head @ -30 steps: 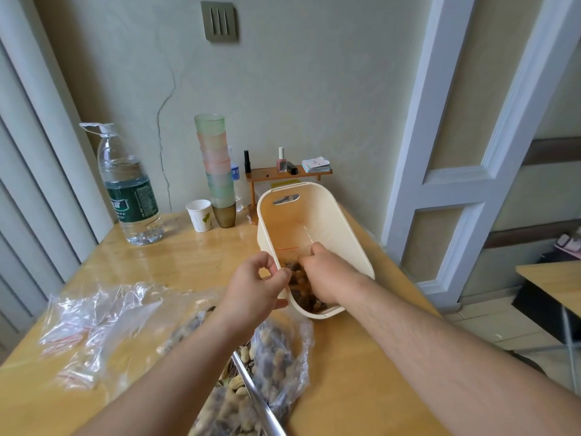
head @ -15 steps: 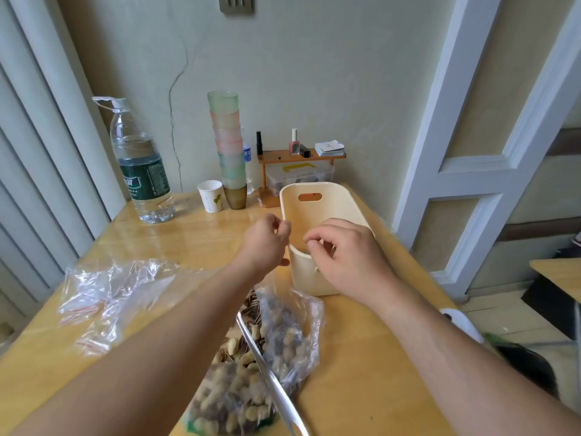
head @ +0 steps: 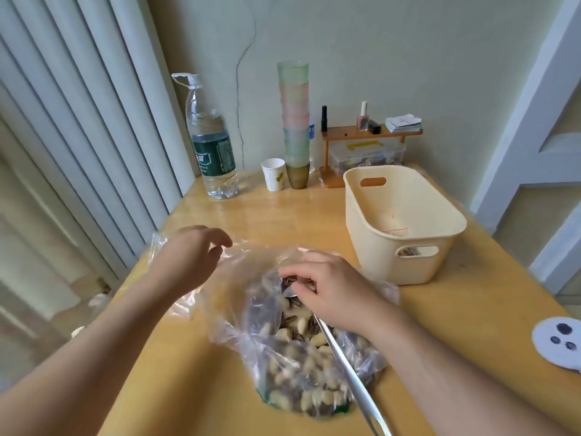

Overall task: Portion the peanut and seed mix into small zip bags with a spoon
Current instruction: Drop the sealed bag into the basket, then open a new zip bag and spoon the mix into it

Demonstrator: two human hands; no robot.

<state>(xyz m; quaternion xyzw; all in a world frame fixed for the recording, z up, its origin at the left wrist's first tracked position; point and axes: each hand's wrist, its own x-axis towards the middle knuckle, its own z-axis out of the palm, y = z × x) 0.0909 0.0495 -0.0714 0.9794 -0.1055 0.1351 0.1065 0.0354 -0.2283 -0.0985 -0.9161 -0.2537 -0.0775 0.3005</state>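
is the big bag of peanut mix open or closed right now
Open. The big bag has its mouth spread wide; the spoon runs inside it, and the right hand reaches in onto the mix.

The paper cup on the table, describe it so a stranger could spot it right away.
Look at the far edge of the wooden table, by the wall. Between the water bottle and the tall stack of cups stands the paper cup: short, white, alone.
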